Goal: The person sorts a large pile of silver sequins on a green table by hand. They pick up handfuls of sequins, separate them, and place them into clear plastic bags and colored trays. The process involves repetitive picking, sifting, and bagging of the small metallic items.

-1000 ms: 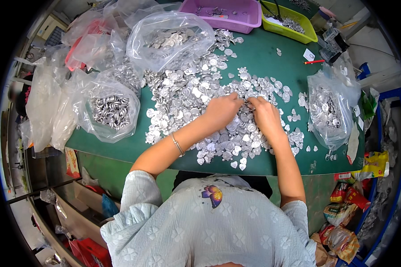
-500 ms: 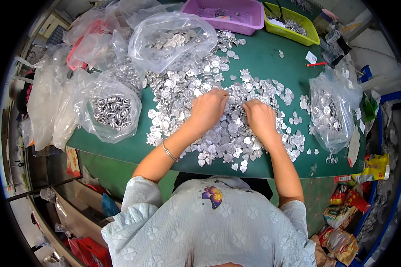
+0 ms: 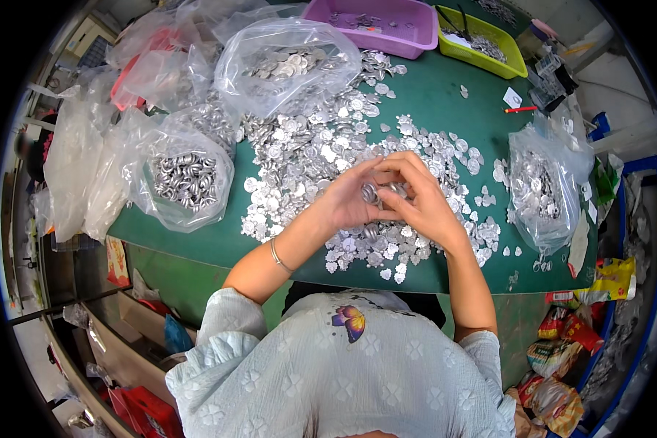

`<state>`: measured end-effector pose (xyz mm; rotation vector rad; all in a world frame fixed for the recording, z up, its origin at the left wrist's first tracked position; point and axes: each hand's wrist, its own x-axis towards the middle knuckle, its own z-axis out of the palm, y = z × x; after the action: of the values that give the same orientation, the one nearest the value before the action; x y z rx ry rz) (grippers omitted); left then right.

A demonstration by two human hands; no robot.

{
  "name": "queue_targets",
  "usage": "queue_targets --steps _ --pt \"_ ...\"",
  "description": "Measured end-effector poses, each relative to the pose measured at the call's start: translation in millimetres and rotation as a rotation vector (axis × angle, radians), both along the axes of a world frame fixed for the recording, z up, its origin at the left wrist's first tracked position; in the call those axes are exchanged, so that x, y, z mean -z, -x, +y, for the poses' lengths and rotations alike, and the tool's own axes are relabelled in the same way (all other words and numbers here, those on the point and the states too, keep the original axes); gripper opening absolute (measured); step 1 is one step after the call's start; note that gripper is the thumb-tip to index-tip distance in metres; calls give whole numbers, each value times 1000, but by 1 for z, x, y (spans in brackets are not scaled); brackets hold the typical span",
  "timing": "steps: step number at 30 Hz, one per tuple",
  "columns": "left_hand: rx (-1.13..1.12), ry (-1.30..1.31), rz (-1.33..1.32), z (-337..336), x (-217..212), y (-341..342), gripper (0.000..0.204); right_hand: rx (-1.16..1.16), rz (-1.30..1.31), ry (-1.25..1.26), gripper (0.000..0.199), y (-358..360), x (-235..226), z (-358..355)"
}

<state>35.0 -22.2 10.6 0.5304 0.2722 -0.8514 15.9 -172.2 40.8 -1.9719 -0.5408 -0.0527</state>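
Observation:
My left hand (image 3: 350,196), with a silver bracelet at the wrist, is cupped around rounded, ridged silver metal pieces (image 3: 370,193). My right hand (image 3: 425,203) meets it from the right, its curled fingers and thumb closed around more small silver pieces. The fingertips of both hands come together over these pieces, so part of what they hold is hidden. Beneath and around the hands spreads a wide heap of small silver metal charms (image 3: 292,157), some round like coins, others leaf-shaped, on the green table (image 3: 445,95).
Clear plastic bags of silver pieces stand left (image 3: 215,168), far left of centre (image 3: 223,80) and right (image 3: 515,175). At the back are a purple basin (image 3: 416,47) and a yellow-green tray (image 3: 522,69). A red pen (image 3: 520,109) lies at the right.
Both hands have come together over the heap and turned inward, from reaching down separately into the pieces. Rounded silver pieces now show between them.

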Motion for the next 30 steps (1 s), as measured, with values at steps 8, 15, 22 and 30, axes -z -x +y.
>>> queue_targets --steps 8,15,22,30 --pt "-108 -188 -135 6 24 4 17 389 -118 321 11 -21 53 -28" --pt "-119 -416 -297 14 27 26 16 307 -248 728 25 -10 63 -13" --pt "132 -701 -1327 0 25 69 14 234 -168 606 22 -12 55 -24" --pt "718 -1152 -1803 -8 36 98 20 174 -179 457 23 -4 55 -30"
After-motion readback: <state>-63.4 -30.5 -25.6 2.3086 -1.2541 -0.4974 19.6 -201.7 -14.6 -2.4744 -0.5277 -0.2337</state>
